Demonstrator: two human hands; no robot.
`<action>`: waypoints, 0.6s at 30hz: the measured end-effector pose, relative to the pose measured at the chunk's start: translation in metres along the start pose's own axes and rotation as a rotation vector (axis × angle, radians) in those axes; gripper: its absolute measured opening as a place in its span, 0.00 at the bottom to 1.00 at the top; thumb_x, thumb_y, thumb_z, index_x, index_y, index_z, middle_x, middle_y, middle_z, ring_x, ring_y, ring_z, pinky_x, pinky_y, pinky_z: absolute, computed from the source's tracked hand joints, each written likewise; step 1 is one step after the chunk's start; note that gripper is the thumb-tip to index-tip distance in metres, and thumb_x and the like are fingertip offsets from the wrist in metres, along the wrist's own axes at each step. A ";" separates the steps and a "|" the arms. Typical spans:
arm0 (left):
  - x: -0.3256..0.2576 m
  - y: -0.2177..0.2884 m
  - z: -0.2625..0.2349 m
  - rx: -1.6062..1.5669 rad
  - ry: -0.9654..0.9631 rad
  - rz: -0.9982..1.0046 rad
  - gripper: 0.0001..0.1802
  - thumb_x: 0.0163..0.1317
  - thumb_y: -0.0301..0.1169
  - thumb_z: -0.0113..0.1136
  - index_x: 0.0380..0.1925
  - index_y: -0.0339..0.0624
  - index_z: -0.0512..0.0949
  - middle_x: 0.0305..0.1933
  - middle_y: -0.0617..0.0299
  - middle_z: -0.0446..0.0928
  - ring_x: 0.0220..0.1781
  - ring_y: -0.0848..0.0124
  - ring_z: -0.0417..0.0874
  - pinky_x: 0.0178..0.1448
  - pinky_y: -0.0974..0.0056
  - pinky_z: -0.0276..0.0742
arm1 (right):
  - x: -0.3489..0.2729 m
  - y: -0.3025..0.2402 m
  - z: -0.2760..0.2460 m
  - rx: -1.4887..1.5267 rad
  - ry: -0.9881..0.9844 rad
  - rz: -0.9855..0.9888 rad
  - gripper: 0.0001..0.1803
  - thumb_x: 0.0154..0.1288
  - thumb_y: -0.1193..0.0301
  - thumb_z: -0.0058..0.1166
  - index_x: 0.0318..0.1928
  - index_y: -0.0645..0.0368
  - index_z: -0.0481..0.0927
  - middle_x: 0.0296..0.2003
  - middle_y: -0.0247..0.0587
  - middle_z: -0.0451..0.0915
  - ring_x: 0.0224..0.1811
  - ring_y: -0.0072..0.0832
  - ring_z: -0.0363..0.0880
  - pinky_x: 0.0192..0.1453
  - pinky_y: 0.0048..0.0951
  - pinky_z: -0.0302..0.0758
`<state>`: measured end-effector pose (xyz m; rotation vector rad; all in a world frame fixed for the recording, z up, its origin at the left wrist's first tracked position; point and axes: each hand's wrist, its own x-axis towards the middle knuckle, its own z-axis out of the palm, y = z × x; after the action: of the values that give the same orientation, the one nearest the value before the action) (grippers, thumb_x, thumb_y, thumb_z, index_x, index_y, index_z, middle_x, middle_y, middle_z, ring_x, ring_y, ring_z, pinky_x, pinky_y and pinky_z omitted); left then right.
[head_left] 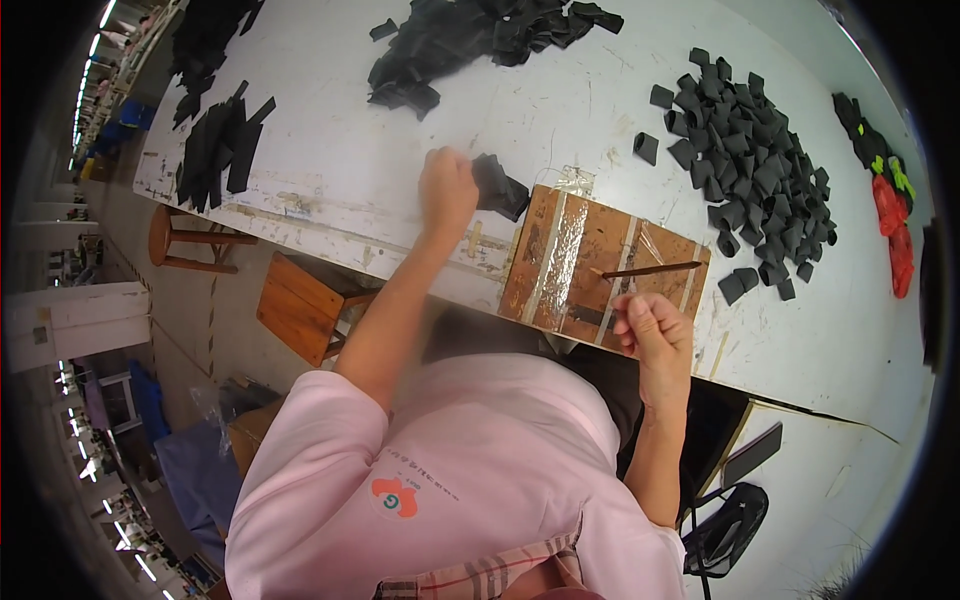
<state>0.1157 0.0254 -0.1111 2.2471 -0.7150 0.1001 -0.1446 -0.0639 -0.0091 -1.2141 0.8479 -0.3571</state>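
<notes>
My left hand (447, 195) is over the table, left of a small pile of black fabric pieces (498, 187). Motion blurs its fingers, and I cannot make out anything in them. My right hand (655, 335) is at the near right part of a brown wooden board (540, 250) banded with clear tape. Its thumb and fingers are pinched together; what they hold, if anything, is hidden. Just beyond these fingers a thin dark brown stick (655, 270) lies across the board. A short dark strip (586, 315) is on the board left of the right hand.
A heap of folded black loops (750, 150) covers the table's right side. More black fabric pieces (440, 45) lie at the far middle, and flat black strips (225, 145) at the left. Wooden stools (310, 308) stand beyond the table's left edge. Red plastic (890, 235) lies far right.
</notes>
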 end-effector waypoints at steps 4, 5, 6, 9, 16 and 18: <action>-0.014 0.018 -0.009 -0.158 0.113 0.064 0.03 0.53 0.23 0.49 0.28 0.36 0.68 0.29 0.52 0.69 0.30 0.56 0.71 0.35 0.60 0.67 | -0.003 0.006 0.006 -0.100 -0.102 -0.008 0.15 0.62 0.64 0.46 0.32 0.64 0.77 0.19 0.28 0.72 0.20 0.10 0.64 0.21 0.12 0.60; -0.017 0.026 -0.011 -0.255 0.153 0.084 0.03 0.55 0.23 0.48 0.29 0.35 0.66 0.30 0.54 0.69 0.28 0.61 0.72 0.33 0.63 0.68 | -0.004 0.007 0.009 -0.084 -0.107 -0.020 0.15 0.62 0.63 0.46 0.32 0.64 0.77 0.19 0.28 0.72 0.21 0.10 0.64 0.22 0.12 0.60; -0.024 0.038 -0.016 -0.263 0.142 0.090 0.03 0.55 0.23 0.48 0.29 0.35 0.66 0.30 0.54 0.69 0.28 0.61 0.72 0.33 0.63 0.68 | -0.005 0.008 0.011 -0.068 -0.110 -0.031 0.15 0.62 0.63 0.46 0.33 0.64 0.77 0.20 0.28 0.72 0.21 0.10 0.65 0.22 0.11 0.61; -0.064 0.087 -0.033 -0.822 -0.033 -0.028 0.02 0.59 0.23 0.44 0.31 0.35 0.65 0.36 0.57 0.68 0.23 0.75 0.72 0.32 0.72 0.70 | -0.002 0.011 0.025 0.244 -0.092 0.016 0.16 0.63 0.64 0.43 0.39 0.65 0.74 0.26 0.32 0.74 0.24 0.16 0.69 0.27 0.15 0.67; -0.130 0.124 -0.045 -1.167 -0.355 0.108 0.04 0.59 0.21 0.45 0.34 0.34 0.64 0.44 0.54 0.64 0.34 0.75 0.73 0.39 0.70 0.73 | 0.002 0.019 0.022 0.813 -0.208 -0.040 0.12 0.62 0.68 0.45 0.40 0.64 0.72 0.32 0.40 0.77 0.30 0.26 0.76 0.35 0.24 0.74; -0.120 0.133 -0.054 -1.226 -0.460 0.015 0.06 0.61 0.26 0.44 0.35 0.34 0.64 0.41 0.55 0.66 0.38 0.74 0.72 0.39 0.71 0.72 | -0.003 0.011 0.008 0.797 -0.213 -0.064 0.10 0.60 0.71 0.47 0.39 0.64 0.72 0.31 0.38 0.77 0.30 0.22 0.75 0.35 0.21 0.73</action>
<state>-0.0468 0.0453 -0.0205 1.0676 -0.7276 -0.6888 -0.1426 -0.0526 -0.0174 -0.5194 0.4067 -0.5410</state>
